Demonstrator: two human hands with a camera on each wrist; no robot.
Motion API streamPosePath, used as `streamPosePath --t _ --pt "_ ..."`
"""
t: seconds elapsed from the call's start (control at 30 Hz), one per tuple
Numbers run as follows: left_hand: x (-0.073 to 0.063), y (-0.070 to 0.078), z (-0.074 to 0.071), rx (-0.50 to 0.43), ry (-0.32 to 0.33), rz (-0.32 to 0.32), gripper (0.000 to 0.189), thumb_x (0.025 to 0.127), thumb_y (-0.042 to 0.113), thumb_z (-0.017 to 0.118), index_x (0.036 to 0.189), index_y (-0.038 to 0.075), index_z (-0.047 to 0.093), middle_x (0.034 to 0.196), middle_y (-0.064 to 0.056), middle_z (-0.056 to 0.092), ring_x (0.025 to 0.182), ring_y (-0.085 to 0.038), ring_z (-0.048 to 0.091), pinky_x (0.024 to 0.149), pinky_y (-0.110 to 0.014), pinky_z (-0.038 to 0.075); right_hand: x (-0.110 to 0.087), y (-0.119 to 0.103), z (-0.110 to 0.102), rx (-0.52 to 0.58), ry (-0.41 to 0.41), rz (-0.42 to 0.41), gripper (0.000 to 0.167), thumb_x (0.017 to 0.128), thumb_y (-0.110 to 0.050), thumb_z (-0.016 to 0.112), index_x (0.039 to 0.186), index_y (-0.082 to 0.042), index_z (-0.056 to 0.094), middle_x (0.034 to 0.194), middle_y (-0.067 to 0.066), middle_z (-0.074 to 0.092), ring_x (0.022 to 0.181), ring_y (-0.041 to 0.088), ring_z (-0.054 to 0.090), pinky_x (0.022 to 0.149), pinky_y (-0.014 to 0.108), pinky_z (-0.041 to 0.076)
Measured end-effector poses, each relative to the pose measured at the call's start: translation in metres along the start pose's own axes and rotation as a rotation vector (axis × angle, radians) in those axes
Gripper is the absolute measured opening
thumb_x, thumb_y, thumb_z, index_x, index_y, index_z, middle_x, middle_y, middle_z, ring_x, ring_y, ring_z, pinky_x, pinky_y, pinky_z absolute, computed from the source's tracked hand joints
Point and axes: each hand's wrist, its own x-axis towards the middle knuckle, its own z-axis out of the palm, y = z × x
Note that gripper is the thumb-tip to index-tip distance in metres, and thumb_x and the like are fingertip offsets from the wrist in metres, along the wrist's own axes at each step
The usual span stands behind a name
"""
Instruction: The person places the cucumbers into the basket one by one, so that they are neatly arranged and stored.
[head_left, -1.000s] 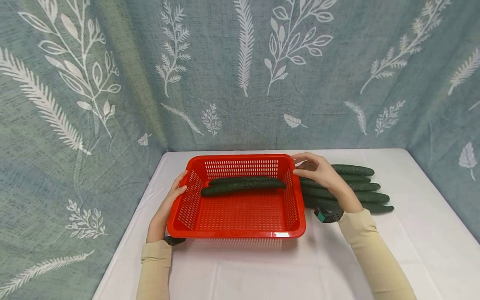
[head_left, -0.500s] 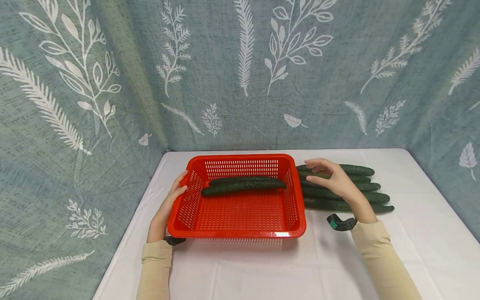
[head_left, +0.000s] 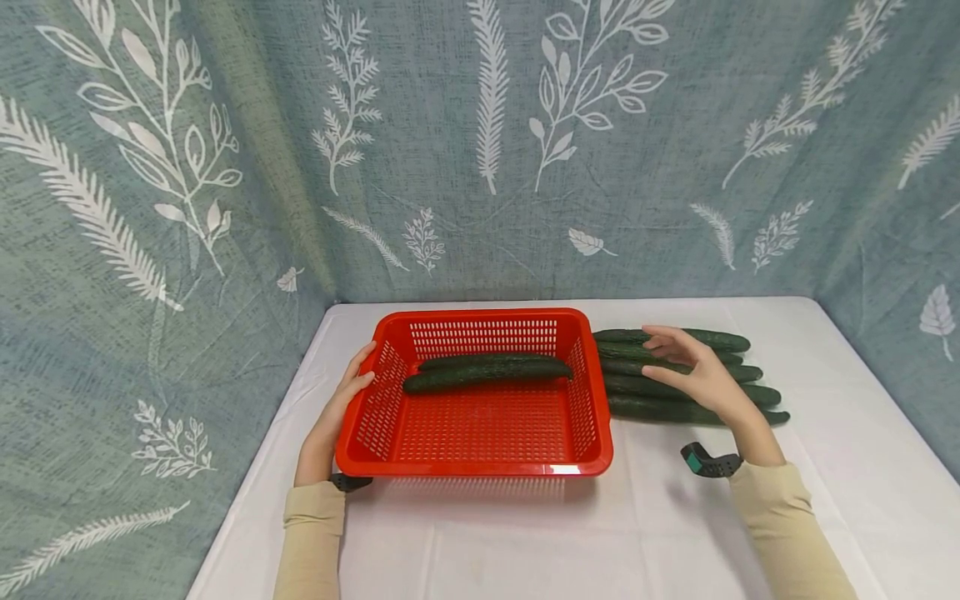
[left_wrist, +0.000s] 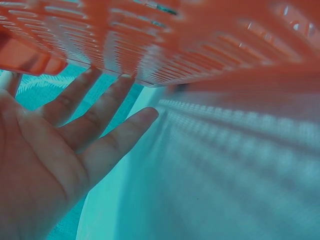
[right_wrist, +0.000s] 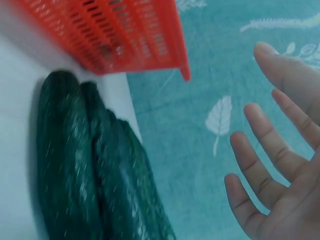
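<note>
A red plastic basket with slotted walls stands on the white table, holding two dark green cucumbers side by side near its back wall. At the basket's left side is my left hand; in the left wrist view its straight fingers reach up to the slotted outer wall. Several more cucumbers lie in a row on the table at the basket's right. Over them hovers my right hand, fingers spread and nothing in it. Cucumbers lie well apart from that hand in the right wrist view.
A white cloth covers the table. Green-grey curtains with white leaf prints hang behind the table and at both sides. Each wrist wears a dark strap with a device.
My right hand has left the basket's right rim and moved rightward over the row of cucumbers. The left hand and the basket have stayed in place.
</note>
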Motion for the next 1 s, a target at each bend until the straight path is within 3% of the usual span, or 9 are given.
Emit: streamPosePath --t 0.23,0.4,0.7,0.87,1.0 --pt "0.0 0.001 0.001 -0.004 -0.003 0.002 0.052 0.102 0.023 0.026 0.149 0.028 0.006 0.151 -0.011 0.01 0.116 -0.029 0.038 0.086 -0.033 0.045 -0.013 0.029 -0.013 -0.048 -0.016 0.001 0.055 0.086 -0.017 0.066 0.136 -0.016 0.045 0.124 0.01 0.052 0.105 0.007 0.051 0.089 0.034 0.041" --pt "-0.001 0.001 0.001 -0.014 0.002 -0.007 0.051 0.102 0.023 0.026 0.149 0.029 0.007 0.151 -0.01 0.01 0.116 -0.029 0.038 0.086 -0.033 0.045 -0.024 0.039 -0.02 -0.079 -0.02 0.014 0.055 0.087 -0.018 0.065 0.137 -0.012 0.043 0.126 0.013 0.05 0.108 0.013 0.05 0.09 0.032 0.04" --pt "-0.001 0.0 0.001 -0.009 0.004 -0.007 0.052 0.102 0.024 0.026 0.149 0.029 0.006 0.151 -0.01 0.01 0.117 -0.03 0.037 0.087 -0.034 0.045 -0.045 0.054 -0.03 -0.142 0.003 0.065 0.054 0.087 -0.02 0.065 0.136 -0.01 0.044 0.125 0.012 0.051 0.105 0.006 0.048 0.087 0.019 0.038" --pt "0.0 -0.001 0.001 -0.013 -0.005 -0.004 0.052 0.102 0.024 0.027 0.149 0.029 0.006 0.151 -0.01 0.01 0.117 -0.028 0.038 0.087 -0.034 0.045 -0.056 0.063 -0.033 -0.188 0.003 0.086 0.053 0.087 -0.021 0.064 0.135 -0.01 0.045 0.124 0.013 0.051 0.102 -0.003 0.045 0.087 0.031 0.037" --pt "-0.001 0.0 0.001 -0.015 -0.007 0.007 0.052 0.102 0.025 0.027 0.149 0.028 0.006 0.151 -0.009 0.01 0.115 -0.027 0.04 0.086 -0.032 0.045 -0.062 0.07 -0.036 -0.219 0.015 0.084 0.051 0.087 -0.02 0.065 0.133 -0.008 0.047 0.122 0.014 0.053 0.1 -0.007 0.043 0.085 0.031 0.035"
